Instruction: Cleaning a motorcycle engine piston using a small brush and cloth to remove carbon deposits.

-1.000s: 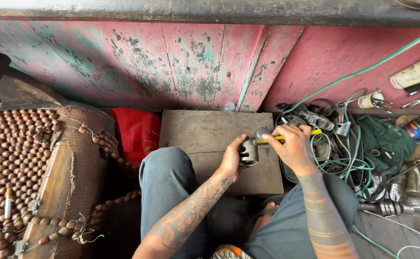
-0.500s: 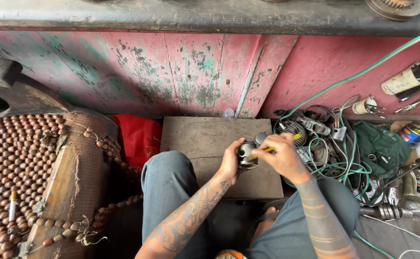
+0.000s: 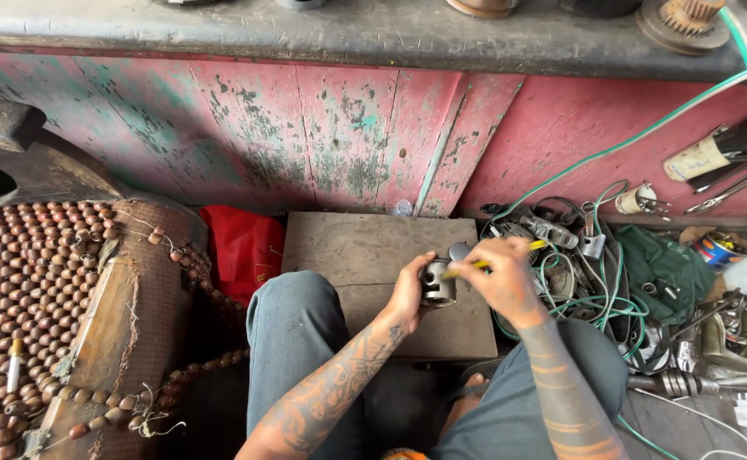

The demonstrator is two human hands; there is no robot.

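Observation:
My left hand [image 3: 407, 294] grips a small grey metal cylinder, a piston-like part [image 3: 437, 283], over a worn wooden board [image 3: 365, 251]. My right hand [image 3: 499, 277] holds a thin yellow-handled tool [image 3: 533, 246] and presses its tip against the top of the metal part. Both forearms are tattooed. My knees in grey trousers frame the board from below.
A seat with a wooden-bead cover [image 3: 32, 290] stands at the left, a red cloth [image 3: 241, 247] beside the board. A tangle of green and white wires with metal parts [image 3: 599, 281] lies at the right. A peeling red wooden wall [image 3: 348, 136] runs behind.
The view has shifted slightly lower. My hands stay together on the metal part over the board, with the yellow tool still working at its top.

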